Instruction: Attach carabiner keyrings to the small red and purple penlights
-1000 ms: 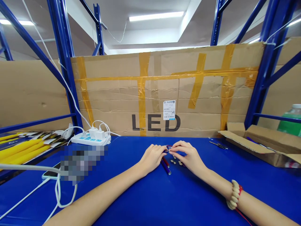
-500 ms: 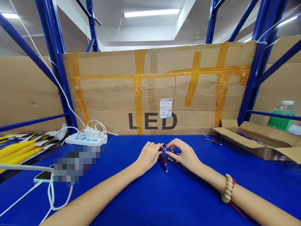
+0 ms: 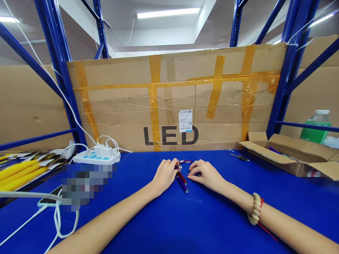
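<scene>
- Step in hand, as I judge it: fine fingertip work on slim pen-like parts, which lie midway along the blue surface point(image 3: 169, 225), toward its far edge.
- The left hand point(image 3: 164, 178) has its fingers bunched beside a small shiny piece point(image 3: 180, 167); whether they pinch it or merely rest against it, I cannot tell.
- A red barrel point(image 3: 182, 177) and a purple barrel point(image 3: 183, 185) lie side by side, running from under the left fingers toward the surface's near edge.
- A slim red-and-silver part point(image 3: 186, 161) lies beyond the fingertips, nearer the far edge.
- The right hand point(image 3: 208, 175) is curled low, thumb and forefinger close together, apart from the barrels; anything between or beneath them is hidden.
- The next move seems to call for a light, exact pinch and a steady left hand, since the round barrels could roll if nudged.
- Keys point(image 3: 239, 157) and a cardboard box point(image 3: 275, 159) sit toward the far right corner.
</scene>
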`<state>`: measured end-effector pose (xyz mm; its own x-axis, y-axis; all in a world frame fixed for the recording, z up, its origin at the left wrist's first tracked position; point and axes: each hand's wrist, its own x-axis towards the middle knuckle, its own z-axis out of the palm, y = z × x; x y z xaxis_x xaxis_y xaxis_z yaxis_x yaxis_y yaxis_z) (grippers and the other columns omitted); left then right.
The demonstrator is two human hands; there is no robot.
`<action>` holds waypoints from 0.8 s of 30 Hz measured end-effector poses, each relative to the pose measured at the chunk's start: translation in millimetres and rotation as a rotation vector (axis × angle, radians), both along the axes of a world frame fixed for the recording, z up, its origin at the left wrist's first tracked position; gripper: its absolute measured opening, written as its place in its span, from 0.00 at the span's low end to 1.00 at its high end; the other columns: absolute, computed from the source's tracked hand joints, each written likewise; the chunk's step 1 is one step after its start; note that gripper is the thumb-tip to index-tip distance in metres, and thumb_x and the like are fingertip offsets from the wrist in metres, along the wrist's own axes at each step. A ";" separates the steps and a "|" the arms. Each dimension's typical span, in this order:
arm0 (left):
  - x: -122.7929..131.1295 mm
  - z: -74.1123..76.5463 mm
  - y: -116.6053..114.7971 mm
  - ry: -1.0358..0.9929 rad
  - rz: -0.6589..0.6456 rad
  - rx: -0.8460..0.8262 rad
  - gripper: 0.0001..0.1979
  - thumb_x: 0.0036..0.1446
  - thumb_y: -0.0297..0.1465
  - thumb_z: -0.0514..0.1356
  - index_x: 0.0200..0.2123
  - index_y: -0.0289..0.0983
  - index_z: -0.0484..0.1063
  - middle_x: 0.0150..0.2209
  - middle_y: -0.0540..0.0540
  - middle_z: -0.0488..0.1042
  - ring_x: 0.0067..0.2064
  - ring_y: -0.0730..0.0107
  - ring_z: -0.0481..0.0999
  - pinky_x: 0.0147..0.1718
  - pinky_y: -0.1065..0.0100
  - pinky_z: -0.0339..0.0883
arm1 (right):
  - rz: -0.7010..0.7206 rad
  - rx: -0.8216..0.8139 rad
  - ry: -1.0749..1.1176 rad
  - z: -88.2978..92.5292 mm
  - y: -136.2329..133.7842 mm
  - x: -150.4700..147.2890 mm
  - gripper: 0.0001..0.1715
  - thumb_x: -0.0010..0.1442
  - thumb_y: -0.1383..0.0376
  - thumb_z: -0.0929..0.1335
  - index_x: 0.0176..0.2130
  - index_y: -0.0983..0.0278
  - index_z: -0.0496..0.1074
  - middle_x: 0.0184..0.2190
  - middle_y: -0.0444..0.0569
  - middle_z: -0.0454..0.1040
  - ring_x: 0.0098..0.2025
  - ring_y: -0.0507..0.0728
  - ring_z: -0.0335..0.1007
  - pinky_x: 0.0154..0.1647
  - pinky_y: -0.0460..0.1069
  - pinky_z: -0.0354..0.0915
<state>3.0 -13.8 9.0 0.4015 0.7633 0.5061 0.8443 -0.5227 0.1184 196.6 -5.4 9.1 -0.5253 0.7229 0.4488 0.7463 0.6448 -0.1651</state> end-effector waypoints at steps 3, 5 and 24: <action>0.1 0.0 0.0 -0.005 -0.013 0.003 0.02 0.60 0.28 0.52 0.37 0.38 0.62 0.36 0.48 0.74 0.38 0.65 0.70 0.40 0.65 0.60 | -0.050 -0.002 0.011 1.2 -0.6 -0.1 0.07 0.53 0.58 0.69 0.31 0.56 0.77 0.36 0.45 0.76 0.40 0.58 0.68 0.39 0.54 0.60; 0.4 0.6 -0.2 -0.001 -0.018 -0.001 0.02 0.60 0.28 0.52 0.37 0.38 0.62 0.36 0.48 0.73 0.37 0.66 0.70 0.39 0.65 0.60 | -0.100 0.003 0.014 2.1 -1.5 0.0 0.09 0.51 0.56 0.70 0.29 0.56 0.77 0.35 0.45 0.76 0.39 0.59 0.68 0.39 0.55 0.60; 0.4 -0.9 3.4 0.026 -0.040 0.003 0.02 0.60 0.29 0.51 0.37 0.38 0.61 0.35 0.49 0.73 0.37 0.66 0.70 0.39 0.65 0.58 | -0.132 -0.194 0.110 1.4 5.1 8.4 0.11 0.53 0.57 0.68 0.34 0.59 0.76 0.26 0.43 0.77 0.27 0.54 0.72 0.26 0.47 0.61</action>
<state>3.3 -10.3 8.1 0.4446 0.7450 0.4973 0.8256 -0.5562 0.0952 205.0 -0.4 10.5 -0.3766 0.8600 0.3443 0.7923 0.4916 -0.3614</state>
